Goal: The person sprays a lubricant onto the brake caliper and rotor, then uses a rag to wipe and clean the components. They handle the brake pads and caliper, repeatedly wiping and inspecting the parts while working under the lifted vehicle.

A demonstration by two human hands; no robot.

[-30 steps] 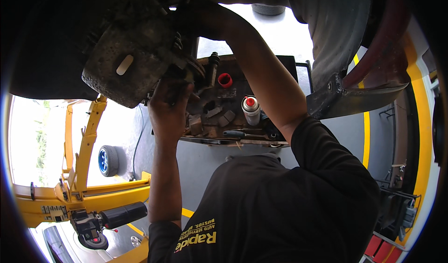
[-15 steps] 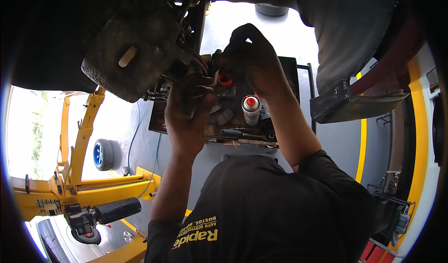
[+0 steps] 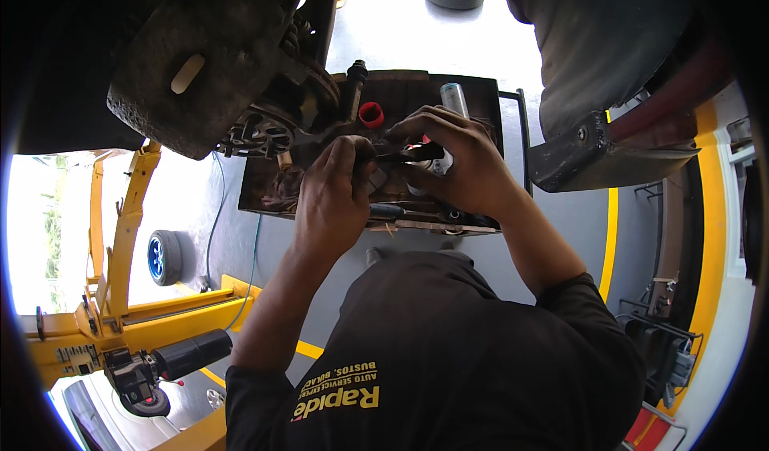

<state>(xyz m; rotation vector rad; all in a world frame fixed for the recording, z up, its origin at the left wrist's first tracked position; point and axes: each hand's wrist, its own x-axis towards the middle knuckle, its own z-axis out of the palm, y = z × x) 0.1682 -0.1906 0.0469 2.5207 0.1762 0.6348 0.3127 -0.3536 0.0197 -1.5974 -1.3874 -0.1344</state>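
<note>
Above a dark work cart (image 3: 460, 87), both my hands meet in front of me. My left hand (image 3: 335, 183) pinches one end of a small dark, flat part (image 3: 410, 155), its exact kind unclear in shadow. The fingers of my right hand (image 3: 460, 155) are bent around the part's other end. Behind my right hand, a spray can (image 3: 439, 165) with a red top is largely covered. A red cup-like ring (image 3: 371, 114) sits on the cart just beyond my hands. Below them lies a tool with a dark handle (image 3: 388, 210).
A vehicle's dark wheel-side assembly (image 3: 276, 118) hangs at upper left, close to my left hand. Black bodywork (image 3: 617, 151) juts in at right. A silver can (image 3: 454, 98) stands on the cart. Yellow lift arms (image 3: 128, 235) and a tire (image 3: 164, 257) are at left.
Both hands have come down and toward me, away from the wheel-side assembly. The dark flat part now shows between them. My view has shifted slightly, and my right hand now covers the spray can.
</note>
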